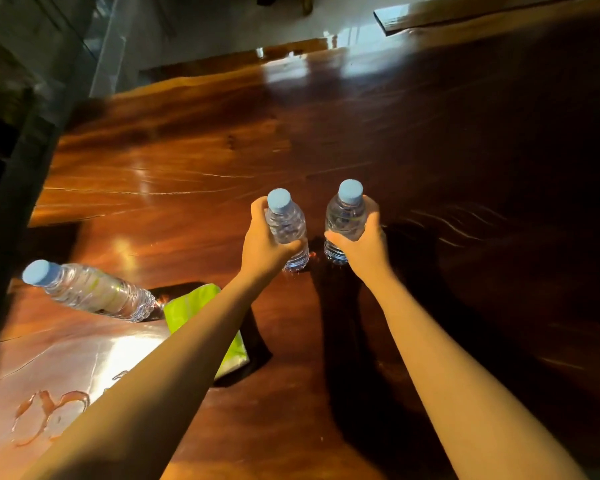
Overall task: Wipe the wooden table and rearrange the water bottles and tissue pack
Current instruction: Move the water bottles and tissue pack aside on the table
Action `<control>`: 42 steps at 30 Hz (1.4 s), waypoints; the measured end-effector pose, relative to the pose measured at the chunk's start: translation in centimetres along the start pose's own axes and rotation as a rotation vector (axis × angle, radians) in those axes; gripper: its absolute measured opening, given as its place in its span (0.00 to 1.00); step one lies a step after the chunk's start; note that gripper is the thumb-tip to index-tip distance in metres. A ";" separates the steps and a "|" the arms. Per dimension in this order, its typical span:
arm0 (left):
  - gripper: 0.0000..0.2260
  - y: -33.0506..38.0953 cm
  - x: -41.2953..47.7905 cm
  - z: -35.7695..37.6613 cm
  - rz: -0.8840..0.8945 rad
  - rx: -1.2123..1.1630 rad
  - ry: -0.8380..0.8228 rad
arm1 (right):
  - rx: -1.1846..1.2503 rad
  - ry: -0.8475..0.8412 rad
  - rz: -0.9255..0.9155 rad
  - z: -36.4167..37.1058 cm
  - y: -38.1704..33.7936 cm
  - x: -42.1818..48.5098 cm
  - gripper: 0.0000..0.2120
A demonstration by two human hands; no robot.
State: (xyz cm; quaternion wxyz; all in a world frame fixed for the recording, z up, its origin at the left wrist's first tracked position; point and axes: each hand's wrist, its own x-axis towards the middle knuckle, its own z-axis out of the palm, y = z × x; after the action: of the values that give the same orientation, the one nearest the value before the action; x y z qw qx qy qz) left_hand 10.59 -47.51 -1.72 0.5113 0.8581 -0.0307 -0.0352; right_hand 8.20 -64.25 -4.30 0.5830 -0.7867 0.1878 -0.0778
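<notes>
At the moment of inspection both hands were extended over the middle of the wooden table (194, 140), each occupied with a small capped water bottle. The left hand (262, 242) had its fingers wrapped round the mid-body of the left bottle (286, 225), which leaned slightly to the right with its base at or just above the surface; contact could not be confirmed. The right hand (362, 242) was clenched round the lower half of the right bottle (345, 216), which stood near upright just beside the first, the two apart by a narrow gap. A third bottle (90, 289) stood at the near left, appearing tilted by the wide lens, and the green tissue pack (191, 306) lay flat just right of its base, partly hidden by the left forearm. A smear of water (49, 414) remained on the near-left tabletop, so in my judgement wiping was not finished. The bottles appeared full, so moderately weighty for their size; their thin ribbed walls would likely dent under a hard squeeze and could be slick if wet. The ribbed mid-body, as held, seemed the soundest grip. The tissue pack would probably be light and soft, best pinched across its edges.
</notes>
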 end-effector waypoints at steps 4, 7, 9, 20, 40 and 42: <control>0.34 -0.5 -0.1 0.1 0.034 -0.010 -0.021 | -0.017 -0.042 -0.024 0.2 0.4 0.1 0.37; 0.35 -0.7 -0.1 0.1 0.038 -0.004 -0.028 | -0.069 -0.047 -0.021 0.1 0.7 -0.2 0.38; 0.35 -0.7 -0.2 0.2 0.034 -0.001 -0.027 | -0.099 -0.055 -0.022 0.0 0.5 -0.2 0.39; 0.33 -3.4 -3.0 -2.2 -0.038 0.292 -0.072 | -0.362 0.077 0.200 1.2 -1.2 -6.5 0.40; 0.30 -10.2 -13.6 -22.0 -0.269 0.726 -0.357 | -0.828 -0.522 0.318 18.2 -5.1 -17.5 0.57; 0.34 -11.7 -13.5 -23.4 -0.401 0.635 -0.362 | -0.834 -0.508 0.326 19.8 -5.5 -17.8 0.60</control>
State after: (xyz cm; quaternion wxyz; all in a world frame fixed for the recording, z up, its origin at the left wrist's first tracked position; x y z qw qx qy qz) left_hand -0.49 -20.22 -0.52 0.1906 0.9421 0.0384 -0.2733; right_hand -0.24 -38.41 -3.48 0.2516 -0.9067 0.1756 0.2894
